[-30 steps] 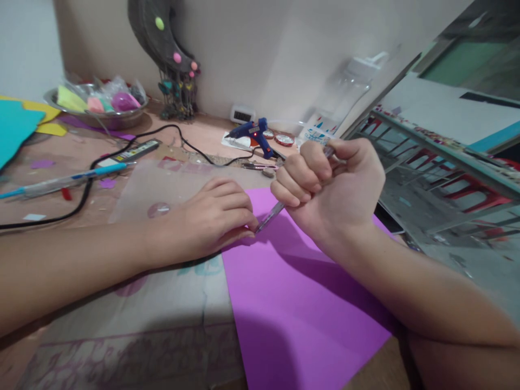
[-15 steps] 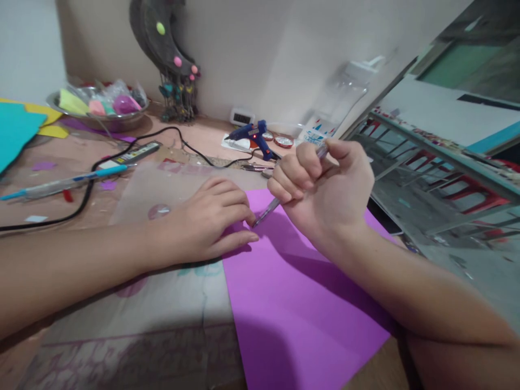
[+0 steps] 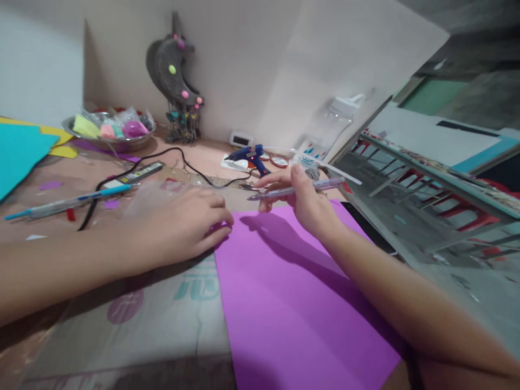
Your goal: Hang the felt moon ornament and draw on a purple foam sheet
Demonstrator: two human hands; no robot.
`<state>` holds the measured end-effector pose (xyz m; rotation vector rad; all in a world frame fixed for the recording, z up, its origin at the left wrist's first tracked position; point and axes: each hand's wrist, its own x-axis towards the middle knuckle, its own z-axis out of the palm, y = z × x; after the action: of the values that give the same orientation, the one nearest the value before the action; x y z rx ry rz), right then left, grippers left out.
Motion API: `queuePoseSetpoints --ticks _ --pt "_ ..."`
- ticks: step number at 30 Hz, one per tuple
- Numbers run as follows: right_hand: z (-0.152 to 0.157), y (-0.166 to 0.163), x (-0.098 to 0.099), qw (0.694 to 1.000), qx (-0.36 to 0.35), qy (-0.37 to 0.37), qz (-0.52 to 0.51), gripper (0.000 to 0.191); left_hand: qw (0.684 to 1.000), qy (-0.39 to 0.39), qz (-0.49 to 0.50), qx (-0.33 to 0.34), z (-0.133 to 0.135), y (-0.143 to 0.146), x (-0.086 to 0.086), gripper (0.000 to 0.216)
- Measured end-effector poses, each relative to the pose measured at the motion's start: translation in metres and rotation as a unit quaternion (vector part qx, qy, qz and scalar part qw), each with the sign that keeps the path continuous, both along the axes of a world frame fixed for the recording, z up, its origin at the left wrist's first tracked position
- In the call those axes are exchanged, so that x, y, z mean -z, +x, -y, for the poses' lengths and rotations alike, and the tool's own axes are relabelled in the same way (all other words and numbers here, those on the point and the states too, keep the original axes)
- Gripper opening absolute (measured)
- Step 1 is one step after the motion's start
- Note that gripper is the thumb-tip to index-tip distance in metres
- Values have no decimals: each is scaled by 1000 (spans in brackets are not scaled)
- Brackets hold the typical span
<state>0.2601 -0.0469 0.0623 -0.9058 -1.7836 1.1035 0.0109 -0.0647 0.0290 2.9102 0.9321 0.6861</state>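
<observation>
A purple foam sheet (image 3: 284, 303) lies on a cardboard mat (image 3: 162, 314) in front of me. My left hand (image 3: 182, 227) rests palm down with curled fingers at the sheet's upper left corner, pressing its edge. My right hand (image 3: 303, 203) is beyond the sheet's far edge, stretched toward the back, and holds a clear pen (image 3: 296, 190) lying nearly level, tip pointing left. A small pair of scissors or metal tool (image 3: 248, 187) lies just past the pen tip.
A blue glue gun (image 3: 249, 156) with its black cord (image 3: 134, 173) sits at the back, beside small red tins (image 3: 279, 161). A metal bowl (image 3: 109, 142) of coloured scraps, a teal sheet (image 3: 20, 154), a blue pen (image 3: 69, 201) and a moon ornament (image 3: 173, 70) stand left. A phone (image 3: 368, 227) lies right.
My right hand lifted the pen off the purple sheet and reached away toward the back, with the pen now level. My left hand stayed at the sheet's corner. The camera tilted up slightly.
</observation>
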Motion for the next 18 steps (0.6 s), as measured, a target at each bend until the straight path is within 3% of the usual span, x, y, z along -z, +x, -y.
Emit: queuePoseSetpoints --ticks 6,10,18 --pt "-9 5 10 993 45 -31 102 29 1000 -6 -11 -20 3 -22 16 32" --pt "-9 -12 18 989 34 -40 135 30 1000 -26 9 -6 2 -26 28 31" --pt "-23 -26 47 977 109 74 168 27 999 -46 -6 -13 1 -26 29 30"
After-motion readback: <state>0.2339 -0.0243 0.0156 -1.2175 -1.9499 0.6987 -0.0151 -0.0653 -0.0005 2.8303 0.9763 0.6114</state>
